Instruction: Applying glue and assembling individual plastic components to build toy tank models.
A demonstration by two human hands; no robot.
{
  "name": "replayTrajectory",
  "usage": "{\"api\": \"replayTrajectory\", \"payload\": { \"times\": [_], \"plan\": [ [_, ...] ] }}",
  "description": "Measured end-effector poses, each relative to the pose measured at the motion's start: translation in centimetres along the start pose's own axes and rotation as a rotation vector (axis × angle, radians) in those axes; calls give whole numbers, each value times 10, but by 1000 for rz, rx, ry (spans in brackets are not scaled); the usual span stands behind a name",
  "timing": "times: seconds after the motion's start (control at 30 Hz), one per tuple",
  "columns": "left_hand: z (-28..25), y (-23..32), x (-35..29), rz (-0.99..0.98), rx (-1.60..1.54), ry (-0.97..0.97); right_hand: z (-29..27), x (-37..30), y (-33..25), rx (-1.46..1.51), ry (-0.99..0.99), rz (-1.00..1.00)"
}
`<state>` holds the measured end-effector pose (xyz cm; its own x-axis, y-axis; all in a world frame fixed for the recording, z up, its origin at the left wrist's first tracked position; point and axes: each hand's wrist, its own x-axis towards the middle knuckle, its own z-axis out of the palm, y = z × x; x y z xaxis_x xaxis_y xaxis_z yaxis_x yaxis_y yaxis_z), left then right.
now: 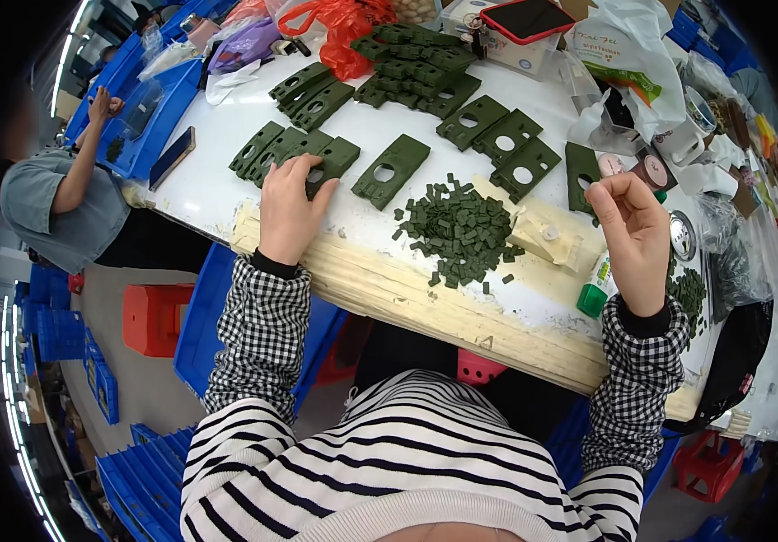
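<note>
My left hand [290, 203] rests on a row of dark green plastic plates [262, 150], its fingers over the plate nearest the middle and its thumb apart. To its right lies a single green plate [391, 172] with a round hole. My right hand [635, 237] is raised, thumb and forefinger pinched beside another green plate [580, 172]; whatever they hold, if anything, is too small to make out. Between my hands is a heap of small green pieces [457, 226]. A tape-covered block [547, 233] and a bottle with a green cap [591, 300] sit nearer my right hand.
More green plates [425, 63] are stacked at the back. A red bag [339, 36], a red-cased phone [526, 20] and plastic bags [628, 54] crowd the far side. Another person's arm [77, 172] is at left by a blue bin [145, 117]. The table's padded edge [407, 312] faces me.
</note>
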<state>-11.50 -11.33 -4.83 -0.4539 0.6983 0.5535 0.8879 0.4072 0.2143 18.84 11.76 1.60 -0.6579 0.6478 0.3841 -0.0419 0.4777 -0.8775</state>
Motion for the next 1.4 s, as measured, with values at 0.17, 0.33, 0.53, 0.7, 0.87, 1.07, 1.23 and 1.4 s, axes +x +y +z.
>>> {"api": "replayTrajectory", "payload": {
  "times": [0.17,0.33,0.53,0.7,0.87,1.07,1.23,1.4],
  "plan": [
    [-3,-11,-5,-41,27,3,0,0,-1,-15,1,4],
    [-4,-15,-1,-35,135,43,-8,0,1,-1,50,-39],
    [-9,-19,-11,-18,202,71,-36,11,-2,-46,139,-83],
    [-10,-11,-5,58,278,35,-59,15,13,-408,61,-50],
    [-23,-15,-4,1,180,-87,-66,16,38,-660,-92,109],
    [-46,83,45,120,-427,156,-73,12,58,-819,-139,215],
    [-44,132,87,358,-563,108,-73,17,74,-782,-188,269],
    [-7,158,96,428,-684,19,-71,19,75,-755,-187,239]
  ]
}}
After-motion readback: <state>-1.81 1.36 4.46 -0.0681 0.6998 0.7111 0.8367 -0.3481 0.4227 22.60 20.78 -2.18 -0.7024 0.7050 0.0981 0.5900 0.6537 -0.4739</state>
